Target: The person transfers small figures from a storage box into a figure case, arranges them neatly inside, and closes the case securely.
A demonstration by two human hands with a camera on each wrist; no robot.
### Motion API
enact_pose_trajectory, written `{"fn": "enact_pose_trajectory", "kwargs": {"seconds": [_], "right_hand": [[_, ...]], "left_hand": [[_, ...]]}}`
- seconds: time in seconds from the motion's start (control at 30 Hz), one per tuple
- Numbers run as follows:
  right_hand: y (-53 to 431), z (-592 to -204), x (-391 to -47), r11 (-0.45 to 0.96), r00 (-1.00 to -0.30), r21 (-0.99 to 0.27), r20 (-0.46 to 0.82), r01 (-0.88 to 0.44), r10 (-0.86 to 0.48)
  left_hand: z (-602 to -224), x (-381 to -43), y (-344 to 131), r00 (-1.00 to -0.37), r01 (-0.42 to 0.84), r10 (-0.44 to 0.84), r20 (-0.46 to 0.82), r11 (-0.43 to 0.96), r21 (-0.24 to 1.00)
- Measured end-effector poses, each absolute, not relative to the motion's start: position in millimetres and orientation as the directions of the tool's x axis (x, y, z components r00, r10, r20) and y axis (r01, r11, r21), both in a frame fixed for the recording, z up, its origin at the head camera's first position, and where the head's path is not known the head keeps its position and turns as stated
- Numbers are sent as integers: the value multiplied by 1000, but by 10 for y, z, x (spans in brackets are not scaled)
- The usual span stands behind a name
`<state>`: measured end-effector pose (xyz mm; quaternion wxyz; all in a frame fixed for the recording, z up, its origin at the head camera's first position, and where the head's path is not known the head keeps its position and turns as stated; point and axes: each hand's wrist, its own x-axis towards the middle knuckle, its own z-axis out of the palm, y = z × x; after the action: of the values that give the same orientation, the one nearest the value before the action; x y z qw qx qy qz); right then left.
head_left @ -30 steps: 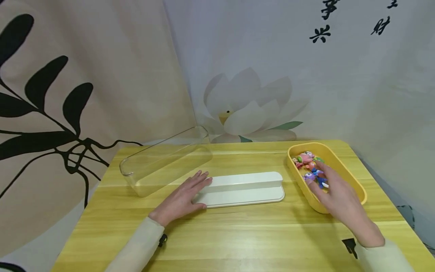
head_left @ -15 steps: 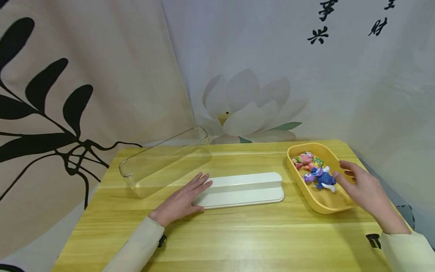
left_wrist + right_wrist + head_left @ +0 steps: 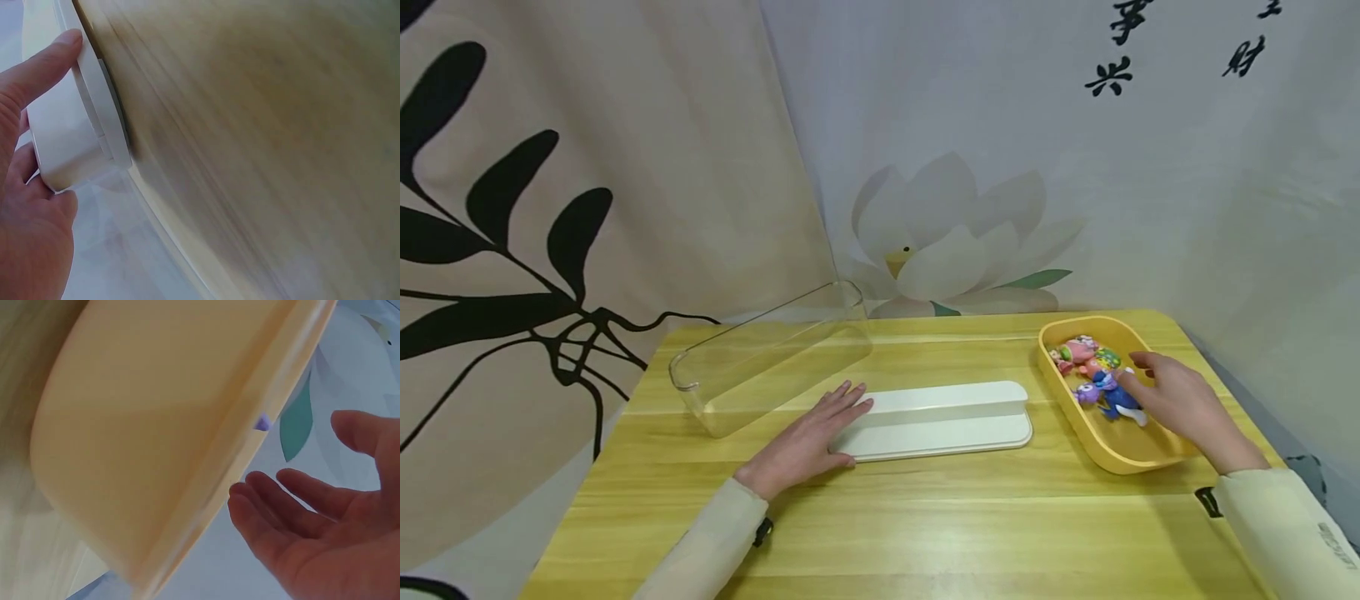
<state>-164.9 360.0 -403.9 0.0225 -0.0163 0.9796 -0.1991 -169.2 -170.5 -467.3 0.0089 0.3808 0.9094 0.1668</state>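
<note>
At four o'clock, I'm hovering my empty, loose-fingered right hand (image 3: pixel 1183 404) over the yellow tray's (image 3: pixel 1092 450) toys (image 3: pixel 1107 382), while my left hand (image 3: pixel 801 442) is gripping the white plastic piece (image 3: pixel 936 432) at five, seemingly steadying it.

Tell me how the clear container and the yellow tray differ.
The clear container is see-through; the yellow tray is opaque. Nothing shows inside the clear container; the yellow tray holds colourful toys. In the head view, the clear container's long side slants up to the right; the yellow tray's slants down to the right. Both sit on the table and have rounded corners.
</note>
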Motion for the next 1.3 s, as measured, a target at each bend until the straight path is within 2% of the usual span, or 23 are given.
{"fn": "enact_pose_trajectory", "kwargs": {"seconds": [0.2, 0.43, 0.9, 1.3], "right_hand": [[3607, -4057, -1747, 936, -994, -348, -74, -47, -77], [3579, -4105, -1805, 933, -991, -354, -86, -69, -105], [3513, -4117, -1839, 929, -992, -366, -89, -49, -88], [3431, -4145, -1881, 873, -998, -488, -40, -22, -47]], "left_hand": [[-4668, -1703, -1691, -710, 687, 695, 109, 652, 321], [-4668, -1698, -1691, -710, 687, 695, 113, 649, 328], [-4682, -1694, -1702, -712, 685, 690, 131, 641, 346], [-4684, -1686, -1699, -713, 686, 690, 128, 648, 330]]}}
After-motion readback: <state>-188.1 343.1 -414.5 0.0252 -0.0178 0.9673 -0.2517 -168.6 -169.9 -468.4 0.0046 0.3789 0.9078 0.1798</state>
